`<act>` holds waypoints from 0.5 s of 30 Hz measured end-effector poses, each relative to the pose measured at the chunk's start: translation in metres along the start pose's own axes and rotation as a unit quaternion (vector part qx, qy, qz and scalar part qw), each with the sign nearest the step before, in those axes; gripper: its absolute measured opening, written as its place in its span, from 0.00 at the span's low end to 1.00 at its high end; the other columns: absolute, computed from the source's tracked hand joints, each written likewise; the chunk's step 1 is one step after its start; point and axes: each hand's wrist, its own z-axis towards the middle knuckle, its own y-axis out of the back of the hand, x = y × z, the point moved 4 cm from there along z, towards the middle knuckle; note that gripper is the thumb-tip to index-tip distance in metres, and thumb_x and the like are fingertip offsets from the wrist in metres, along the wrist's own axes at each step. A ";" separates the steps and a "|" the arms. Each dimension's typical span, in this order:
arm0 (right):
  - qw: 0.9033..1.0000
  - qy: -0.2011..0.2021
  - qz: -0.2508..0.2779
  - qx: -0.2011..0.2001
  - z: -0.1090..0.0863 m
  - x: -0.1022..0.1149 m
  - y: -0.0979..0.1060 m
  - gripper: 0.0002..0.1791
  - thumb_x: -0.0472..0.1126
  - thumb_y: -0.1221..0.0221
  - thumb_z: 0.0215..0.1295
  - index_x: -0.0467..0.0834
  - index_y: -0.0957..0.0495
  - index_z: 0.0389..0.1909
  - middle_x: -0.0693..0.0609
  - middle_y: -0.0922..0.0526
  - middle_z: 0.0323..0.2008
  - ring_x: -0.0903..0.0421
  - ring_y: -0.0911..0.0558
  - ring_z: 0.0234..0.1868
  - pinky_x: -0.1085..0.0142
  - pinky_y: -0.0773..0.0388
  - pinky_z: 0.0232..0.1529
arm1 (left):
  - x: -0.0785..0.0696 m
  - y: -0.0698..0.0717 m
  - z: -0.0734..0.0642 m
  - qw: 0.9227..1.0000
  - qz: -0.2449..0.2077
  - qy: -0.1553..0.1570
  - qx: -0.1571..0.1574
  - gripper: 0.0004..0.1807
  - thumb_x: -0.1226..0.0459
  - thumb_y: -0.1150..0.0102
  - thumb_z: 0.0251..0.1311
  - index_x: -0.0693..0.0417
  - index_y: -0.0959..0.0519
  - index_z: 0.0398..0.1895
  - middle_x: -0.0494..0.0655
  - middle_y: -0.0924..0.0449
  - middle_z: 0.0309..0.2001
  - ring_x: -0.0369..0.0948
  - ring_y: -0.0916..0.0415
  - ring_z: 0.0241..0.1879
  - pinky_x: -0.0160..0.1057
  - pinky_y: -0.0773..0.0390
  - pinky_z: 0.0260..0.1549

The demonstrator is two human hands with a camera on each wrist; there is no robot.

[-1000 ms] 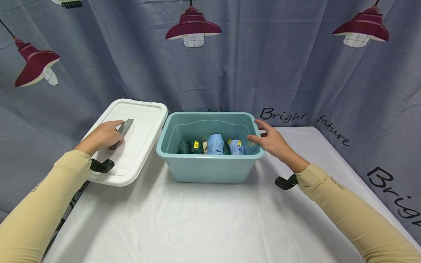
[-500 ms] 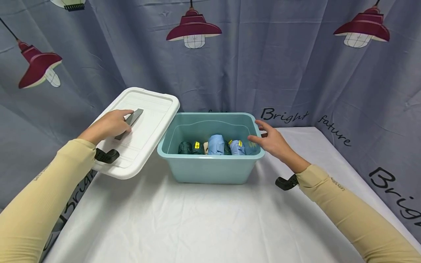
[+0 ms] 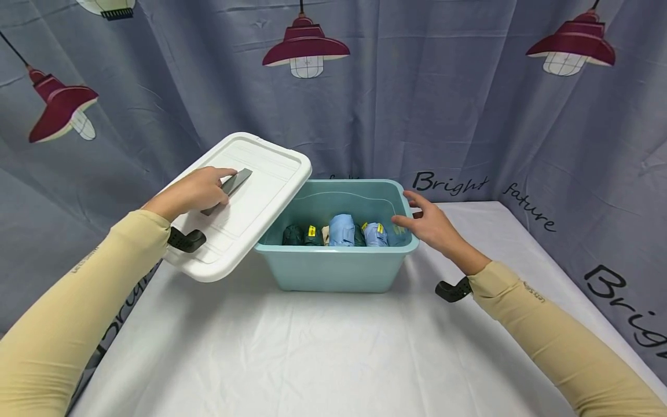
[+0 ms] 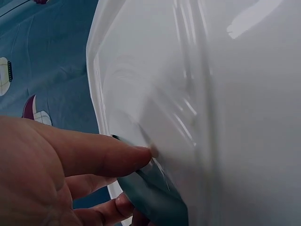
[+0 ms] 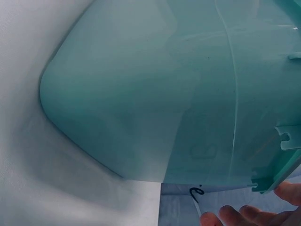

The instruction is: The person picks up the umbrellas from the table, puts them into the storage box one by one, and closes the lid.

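In the head view my left hand (image 3: 195, 192) holds a white lid (image 3: 273, 179) by its grey handle (image 3: 241, 179). The lid is tilted, raised off the table, and its right end overlaps the left side of a teal storage bin (image 3: 333, 269). Up close in the left wrist view, thumb and fingers pinch the handle (image 4: 155, 197). My right hand (image 3: 438, 229) holds the bin's right rim, thumb over the edge; its fingers (image 5: 287, 192) show at the rim in the right wrist view. Inside the bin lie several rolled cloth bundles, a light blue one (image 3: 341, 230) largest.
A white cloth (image 3: 333, 353) covers the table under the bin. Close behind and to the sides hangs a grey-blue curtain (image 3: 432, 116) printed with red lamps and lettering. A black wrist mount (image 3: 187, 240) sits below the left hand, over the lid.
My left hand has lifted the lid and carried it rightward, from beside the bin to over its left part. The right hand and the bin have stayed in place.
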 end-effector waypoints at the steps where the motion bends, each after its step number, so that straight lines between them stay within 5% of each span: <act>1: 1.000 0.000 0.000 0.000 0.000 0.000 0.000 0.50 0.70 0.42 0.48 0.60 0.50 0.71 0.45 0.40 0.65 0.46 0.30 0.59 0.49 0.26 0.47 | -0.003 -0.001 0.000 1.000 0.000 -0.002 0.003 0.40 0.72 0.49 0.50 0.55 0.46 0.71 0.62 0.26 0.43 0.49 0.29 0.38 0.43 0.30 0.34; 9: 1.000 0.002 0.001 -0.001 0.000 0.000 0.000 0.51 0.71 0.42 0.47 0.59 0.50 0.71 0.45 0.41 0.65 0.46 0.30 0.59 0.49 0.26 0.47 | -0.026 -0.002 0.007 0.999 0.024 -0.035 0.009 0.40 0.72 0.48 0.49 0.54 0.44 0.70 0.62 0.29 0.46 0.51 0.32 0.43 0.46 0.32 0.39; 15: 1.000 0.000 -0.002 0.000 0.001 -0.001 0.000 0.51 0.71 0.42 0.47 0.59 0.50 0.71 0.45 0.40 0.66 0.46 0.30 0.59 0.49 0.26 0.48 | -0.042 -0.008 0.011 0.997 0.043 -0.054 0.018 0.41 0.73 0.49 0.47 0.52 0.43 0.70 0.58 0.29 0.40 0.48 0.34 0.37 0.43 0.33 0.34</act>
